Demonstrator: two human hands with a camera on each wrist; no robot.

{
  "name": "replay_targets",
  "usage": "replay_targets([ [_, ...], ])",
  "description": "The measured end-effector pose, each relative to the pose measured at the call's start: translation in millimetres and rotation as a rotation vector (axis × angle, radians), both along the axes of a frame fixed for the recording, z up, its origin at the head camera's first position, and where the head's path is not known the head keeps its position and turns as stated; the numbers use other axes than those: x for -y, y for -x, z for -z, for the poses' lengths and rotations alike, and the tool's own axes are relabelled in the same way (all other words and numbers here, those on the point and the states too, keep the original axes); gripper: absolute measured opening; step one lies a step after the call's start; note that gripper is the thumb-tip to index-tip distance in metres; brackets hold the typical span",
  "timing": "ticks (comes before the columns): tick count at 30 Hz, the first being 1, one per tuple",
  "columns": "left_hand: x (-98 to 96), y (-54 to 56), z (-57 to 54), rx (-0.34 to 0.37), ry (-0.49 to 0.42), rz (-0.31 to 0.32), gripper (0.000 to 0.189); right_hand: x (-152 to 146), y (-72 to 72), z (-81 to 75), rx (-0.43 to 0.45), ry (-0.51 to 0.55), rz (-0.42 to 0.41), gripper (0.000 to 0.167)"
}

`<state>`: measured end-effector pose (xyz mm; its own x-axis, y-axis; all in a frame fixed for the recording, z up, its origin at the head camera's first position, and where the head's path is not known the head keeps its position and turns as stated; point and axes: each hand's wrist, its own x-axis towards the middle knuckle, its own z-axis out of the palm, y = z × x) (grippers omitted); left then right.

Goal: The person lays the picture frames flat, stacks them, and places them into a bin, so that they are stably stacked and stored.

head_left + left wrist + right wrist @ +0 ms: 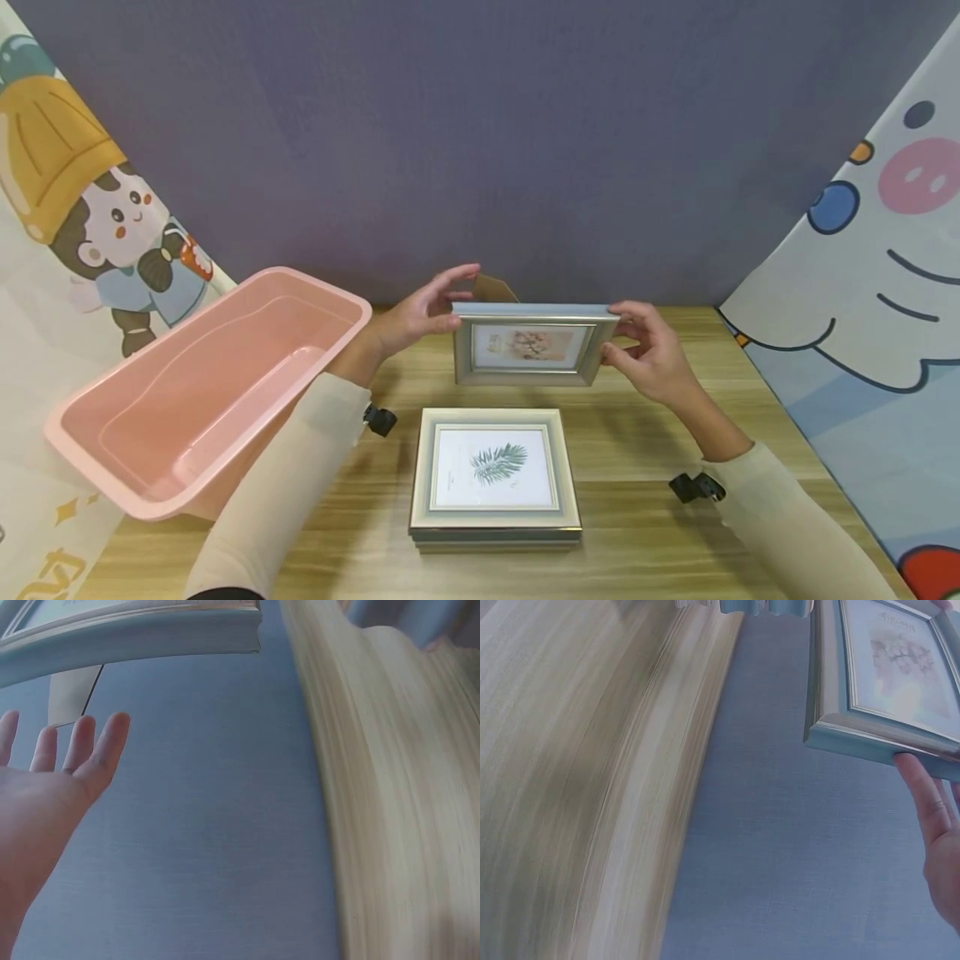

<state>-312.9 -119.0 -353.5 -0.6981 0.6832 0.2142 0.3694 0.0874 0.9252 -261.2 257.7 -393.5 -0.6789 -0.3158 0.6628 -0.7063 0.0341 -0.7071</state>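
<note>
A silver-edged picture frame (533, 379) with a pink flower print is held upright above the table, tilted slightly back. My right hand (651, 357) grips its right side, thumb low and fingers at the top corner. At the opposite side, my left hand (416, 315) has its fingers spread and its thumb tip right at the frame's edge. The left wrist view shows these fingers loosely extended below the frame's side (135, 645). Behind the frame, a brown stand flap (493, 289) sticks out. Nearer me lies a stack of picture frames (567, 467), the top one with a green leaf print.
A pink plastic basin (337, 304) stands at the left, beside my left forearm. The wooden table (637, 533) meets a grey-blue back wall (480, 150). Cartoon-printed panels (847, 308) close in both sides.
</note>
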Motion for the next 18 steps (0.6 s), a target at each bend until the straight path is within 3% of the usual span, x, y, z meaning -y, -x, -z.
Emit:
replay_targets([
  [6, 1.4, -9.6, -1.3, -0.098, 0.074, -0.096, 0.097, -1.1, -1.0, -0.7, -0.006, -0.012, 0.005, 0.057],
  [11, -2.0, -20.1, -1.5, -0.189, 0.036, -0.183, 0.062, -2.1, -1.9, -1.1, -0.011, -0.026, 0.013, 0.058],
  [18, -7.9, -34.5, 0.4, -0.286, -0.043, -0.298, 0.043, -0.1, -1.9, -3.5, -0.018, -0.016, -0.002, 0.057],
])
